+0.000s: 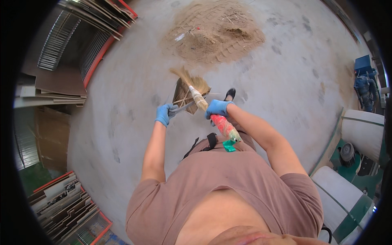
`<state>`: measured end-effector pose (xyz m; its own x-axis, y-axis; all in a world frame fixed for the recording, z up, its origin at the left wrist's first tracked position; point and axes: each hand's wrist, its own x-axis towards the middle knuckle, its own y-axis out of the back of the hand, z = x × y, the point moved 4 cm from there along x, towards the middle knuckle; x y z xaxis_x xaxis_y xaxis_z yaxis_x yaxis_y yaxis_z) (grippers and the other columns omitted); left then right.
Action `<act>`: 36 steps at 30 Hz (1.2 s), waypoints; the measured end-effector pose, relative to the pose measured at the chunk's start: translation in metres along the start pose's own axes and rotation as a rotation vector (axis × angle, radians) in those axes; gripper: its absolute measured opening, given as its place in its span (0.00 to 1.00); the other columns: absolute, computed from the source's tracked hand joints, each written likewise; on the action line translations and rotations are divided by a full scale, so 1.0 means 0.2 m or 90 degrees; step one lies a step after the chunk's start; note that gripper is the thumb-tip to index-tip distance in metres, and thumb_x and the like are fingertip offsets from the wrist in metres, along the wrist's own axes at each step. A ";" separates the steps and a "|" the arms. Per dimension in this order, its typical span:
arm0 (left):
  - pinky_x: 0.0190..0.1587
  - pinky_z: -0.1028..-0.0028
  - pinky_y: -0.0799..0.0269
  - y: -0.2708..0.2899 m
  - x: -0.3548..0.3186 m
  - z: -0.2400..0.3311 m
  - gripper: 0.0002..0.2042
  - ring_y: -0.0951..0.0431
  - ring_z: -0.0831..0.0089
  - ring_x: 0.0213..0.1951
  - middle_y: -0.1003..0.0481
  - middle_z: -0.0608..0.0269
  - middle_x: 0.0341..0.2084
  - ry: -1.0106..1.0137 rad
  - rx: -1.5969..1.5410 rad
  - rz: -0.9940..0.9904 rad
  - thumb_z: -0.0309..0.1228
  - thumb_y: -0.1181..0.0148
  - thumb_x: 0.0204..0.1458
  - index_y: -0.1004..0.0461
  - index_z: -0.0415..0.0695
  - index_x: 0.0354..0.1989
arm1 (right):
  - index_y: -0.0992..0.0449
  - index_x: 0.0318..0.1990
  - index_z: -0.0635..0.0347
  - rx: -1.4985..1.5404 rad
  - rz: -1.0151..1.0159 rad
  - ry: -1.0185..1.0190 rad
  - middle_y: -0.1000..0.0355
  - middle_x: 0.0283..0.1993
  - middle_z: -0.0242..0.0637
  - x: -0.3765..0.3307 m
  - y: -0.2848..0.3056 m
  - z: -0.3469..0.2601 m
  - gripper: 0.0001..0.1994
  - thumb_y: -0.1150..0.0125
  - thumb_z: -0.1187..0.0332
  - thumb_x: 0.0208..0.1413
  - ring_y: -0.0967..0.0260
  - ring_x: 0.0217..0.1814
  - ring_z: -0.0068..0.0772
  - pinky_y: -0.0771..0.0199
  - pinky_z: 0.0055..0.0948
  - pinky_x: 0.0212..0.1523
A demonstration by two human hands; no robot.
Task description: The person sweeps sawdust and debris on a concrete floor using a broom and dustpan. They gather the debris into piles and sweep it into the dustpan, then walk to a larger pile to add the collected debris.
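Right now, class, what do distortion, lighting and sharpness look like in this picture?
Head view: fisheye distortion, with a black surround cutting off the corners; head view: soft, fairly even light on the grey floor; head view: a small bright glint at lower right; head view: broom bristles look slightly soft.

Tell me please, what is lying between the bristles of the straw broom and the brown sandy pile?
In the head view, a narrow strip of grey floor lies between the bristles and the sandy pile.
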<state>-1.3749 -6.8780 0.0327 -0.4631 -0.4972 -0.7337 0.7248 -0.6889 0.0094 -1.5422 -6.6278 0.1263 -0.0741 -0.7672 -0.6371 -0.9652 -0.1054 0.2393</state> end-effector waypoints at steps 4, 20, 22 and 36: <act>0.36 0.55 0.23 -0.33 0.62 0.47 0.09 0.20 0.59 0.31 0.20 0.54 0.31 0.022 0.017 0.022 0.34 0.43 0.50 0.22 0.44 0.34 | 0.24 0.36 0.78 0.369 0.009 -0.131 0.23 0.32 0.52 0.33 0.67 0.15 0.12 0.35 0.74 0.46 0.20 0.28 0.45 0.17 0.40 0.28; 0.49 0.64 0.23 -1.41 2.57 1.84 0.09 0.21 0.63 0.43 0.23 0.47 0.40 0.000 -0.016 -0.288 0.20 0.41 0.51 0.23 0.32 0.41 | 0.34 0.51 0.71 0.712 0.271 -0.187 0.28 0.32 0.44 0.79 2.56 0.44 0.21 0.40 0.78 0.48 0.24 0.26 0.39 0.19 0.38 0.26; 0.45 0.66 0.23 -1.52 2.83 1.90 0.10 0.22 0.65 0.41 0.23 0.49 0.39 -0.024 0.006 -0.322 0.20 0.39 0.50 0.24 0.33 0.42 | 0.34 0.52 0.70 0.732 0.350 -0.203 0.28 0.33 0.45 0.85 2.68 0.47 0.21 0.39 0.78 0.48 0.24 0.27 0.40 0.18 0.38 0.26; 0.35 0.73 0.25 -1.94 3.19 2.15 0.15 0.24 0.75 0.34 0.25 0.65 0.35 -0.238 0.173 -0.298 0.30 0.36 0.55 0.31 0.44 0.49 | 0.32 0.54 0.66 0.983 0.395 -0.433 0.23 0.40 0.51 1.10 2.79 0.79 0.24 0.39 0.62 0.53 0.24 0.32 0.35 0.22 0.28 0.29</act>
<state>-2.1716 -7.1543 -0.1480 -0.8799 -0.2279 -0.4170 0.2711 -0.9614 -0.0465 -2.1367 -6.7549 0.0041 -0.1739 -0.0511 -0.9834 -0.0667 0.9970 -0.0400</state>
